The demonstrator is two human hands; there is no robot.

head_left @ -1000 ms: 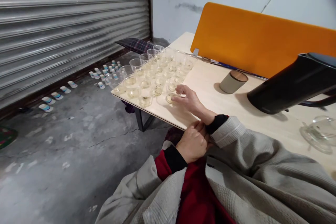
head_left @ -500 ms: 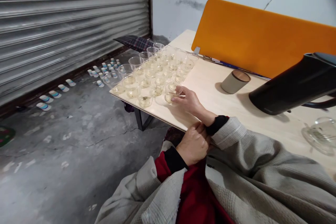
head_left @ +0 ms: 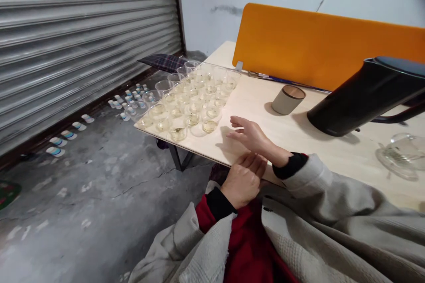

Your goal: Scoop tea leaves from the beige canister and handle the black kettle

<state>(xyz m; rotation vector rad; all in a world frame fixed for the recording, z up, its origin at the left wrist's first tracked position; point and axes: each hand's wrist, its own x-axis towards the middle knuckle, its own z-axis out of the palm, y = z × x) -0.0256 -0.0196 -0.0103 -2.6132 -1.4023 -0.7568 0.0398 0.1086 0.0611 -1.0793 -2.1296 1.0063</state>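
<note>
My right hand (head_left: 252,136) is above the pale table (head_left: 252,93), its fingers apart and nothing in them. Just left of its fingertips stands a clear plastic cup (head_left: 210,124) with a little pale yellow liquid, part of a close block of several similar cups (head_left: 194,97). Dark bits show in some of them. Below my right wrist, at the table's front edge, my left hand (head_left: 244,180) rests palm down with its fingers laid side by side. It holds nothing that I can see, and its palm is hidden.
A grey cup with a brown rim (head_left: 288,100), a black kettle (head_left: 361,97) and a glass vessel (head_left: 403,154) stand to the right. An orange divider (head_left: 318,48) lines the back. Several small white-and-blue cups (head_left: 68,135) stand on the floor by the metal shutter (head_left: 86,26).
My right hand has let go of the front clear cup and drawn back to the right. My left hand's fingers have loosened from around the right cuff. The view has shifted slightly.
</note>
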